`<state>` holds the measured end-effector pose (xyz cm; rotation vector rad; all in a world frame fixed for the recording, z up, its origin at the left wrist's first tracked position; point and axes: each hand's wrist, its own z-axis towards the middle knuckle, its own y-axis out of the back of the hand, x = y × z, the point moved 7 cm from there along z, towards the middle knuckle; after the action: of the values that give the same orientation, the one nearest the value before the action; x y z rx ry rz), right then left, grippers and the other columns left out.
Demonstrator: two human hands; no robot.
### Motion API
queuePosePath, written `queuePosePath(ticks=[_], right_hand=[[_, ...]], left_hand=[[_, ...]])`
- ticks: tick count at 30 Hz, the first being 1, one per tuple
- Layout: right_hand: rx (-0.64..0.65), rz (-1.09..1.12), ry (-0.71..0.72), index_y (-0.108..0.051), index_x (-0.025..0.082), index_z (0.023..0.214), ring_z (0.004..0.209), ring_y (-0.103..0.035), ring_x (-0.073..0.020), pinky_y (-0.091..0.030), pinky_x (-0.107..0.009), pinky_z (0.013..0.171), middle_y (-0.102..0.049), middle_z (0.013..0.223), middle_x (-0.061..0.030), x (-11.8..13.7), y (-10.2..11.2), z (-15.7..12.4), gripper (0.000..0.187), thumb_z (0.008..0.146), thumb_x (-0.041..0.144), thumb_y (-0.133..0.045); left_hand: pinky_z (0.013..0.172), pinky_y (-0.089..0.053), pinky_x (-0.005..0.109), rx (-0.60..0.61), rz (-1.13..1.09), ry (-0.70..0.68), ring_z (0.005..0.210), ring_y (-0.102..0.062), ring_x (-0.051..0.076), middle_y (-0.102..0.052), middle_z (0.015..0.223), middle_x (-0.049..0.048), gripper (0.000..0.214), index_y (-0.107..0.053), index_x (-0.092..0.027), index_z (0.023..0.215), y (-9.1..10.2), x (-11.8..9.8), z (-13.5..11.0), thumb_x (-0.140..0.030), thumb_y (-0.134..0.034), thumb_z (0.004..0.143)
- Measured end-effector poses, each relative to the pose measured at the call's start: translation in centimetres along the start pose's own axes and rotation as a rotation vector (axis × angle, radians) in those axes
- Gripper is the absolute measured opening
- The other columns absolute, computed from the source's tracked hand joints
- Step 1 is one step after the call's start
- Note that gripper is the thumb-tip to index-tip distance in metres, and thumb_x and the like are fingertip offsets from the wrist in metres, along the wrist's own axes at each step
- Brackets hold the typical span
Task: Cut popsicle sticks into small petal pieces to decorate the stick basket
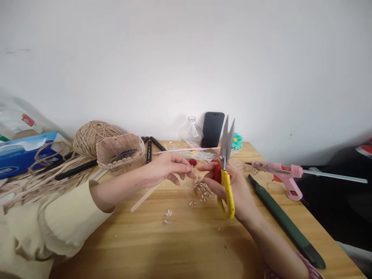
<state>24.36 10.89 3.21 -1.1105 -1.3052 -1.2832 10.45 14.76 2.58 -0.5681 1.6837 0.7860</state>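
Observation:
My right hand (236, 190) is wrapped round a pair of scissors (225, 162) with one yellow and one red handle. The metal blades point up and stand slightly apart. Close by on the left, my left hand (167, 168) is pinched at the fingertips; whatever lies between them is too small to name. The fingertips of both hands almost meet above a heap of small wood chips (203, 192). A dark red round piece (193, 162) shows just behind the left fingertips. Under my left wrist lies a flat wooden stick (143, 200).
Left stand a scalloped wooden basket (109, 153), a twine ball (94, 133) and a blue tissue pack (37, 149). A phone (212, 130) and a clear cut bottle (192, 131) lean near the wall. Right lie a pink glue gun (286, 176) and a dark green tool (286, 219).

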Motion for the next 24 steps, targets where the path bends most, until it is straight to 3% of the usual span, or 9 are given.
queuePosePath(ticks=[4, 10, 18, 21, 24], right_hand=[[0.094, 0.053, 0.002, -0.059, 0.018, 0.087, 0.058, -0.053, -0.0129, -0.042, -0.024, 0.052, -0.06, 0.066, 0.0016, -0.4, -1.0, -0.2, 0.023, 0.067, 0.025, -0.066], [0.052, 0.125, 0.08, -0.055, 0.02, 0.081, 0.064, -0.057, -0.0142, -0.046, -0.027, 0.058, -0.061, 0.075, 0.0001, -0.5, -0.8, 0.0, 0.018, 0.068, 0.02, -0.067], [0.064, 0.085, 0.058, -0.051, 0.02, 0.074, 0.056, -0.051, -0.0116, -0.042, -0.024, 0.052, -0.055, 0.063, 0.0038, -0.2, -0.9, 0.0, 0.019, 0.065, 0.023, -0.068], [0.039, 0.082, 0.039, -0.052, 0.02, 0.074, 0.056, -0.051, -0.0129, -0.042, -0.025, 0.052, -0.055, 0.063, 0.0033, -0.3, -0.5, 0.1, 0.021, 0.063, 0.024, -0.069], [-0.006, 0.049, -0.018, -0.054, 0.019, 0.075, 0.057, -0.049, -0.0124, -0.039, -0.023, 0.051, -0.054, 0.062, 0.0042, -0.8, 0.2, 0.3, 0.023, 0.059, 0.021, -0.071]], left_hand=[[0.055, -0.044, 0.017, 0.042, -0.239, 0.078, 0.07, -0.058, 0.01, -0.068, 0.081, 0.0021, 0.014, -0.071, -0.019, 0.084, -1.2, -0.3, 0.1, -0.023, -0.063, 0.075], [0.049, -0.043, 0.018, -0.003, -0.379, 0.223, 0.061, -0.057, 0.01, -0.064, 0.065, 0.0009, 0.008, -0.069, -0.014, 0.067, -1.8, 0.7, -0.1, -0.022, -0.069, 0.067], [0.051, -0.044, 0.017, 0.037, -0.429, 0.246, 0.058, -0.056, 0.008, -0.066, 0.065, 0.0014, 0.013, -0.069, -0.013, 0.067, -2.4, 0.9, -0.4, -0.026, -0.072, 0.065], [0.055, -0.048, 0.019, 0.024, -0.257, 0.212, 0.066, -0.061, 0.01, -0.07, 0.077, 0.0043, 0.018, -0.069, -0.014, 0.083, -1.9, 1.1, -0.2, -0.03, -0.063, 0.075], [0.057, -0.051, 0.023, -0.047, 0.245, 0.126, 0.072, -0.065, 0.014, -0.072, 0.083, 0.0055, 0.025, -0.065, -0.015, 0.094, -0.7, 1.6, 0.0, -0.032, -0.049, 0.084]])
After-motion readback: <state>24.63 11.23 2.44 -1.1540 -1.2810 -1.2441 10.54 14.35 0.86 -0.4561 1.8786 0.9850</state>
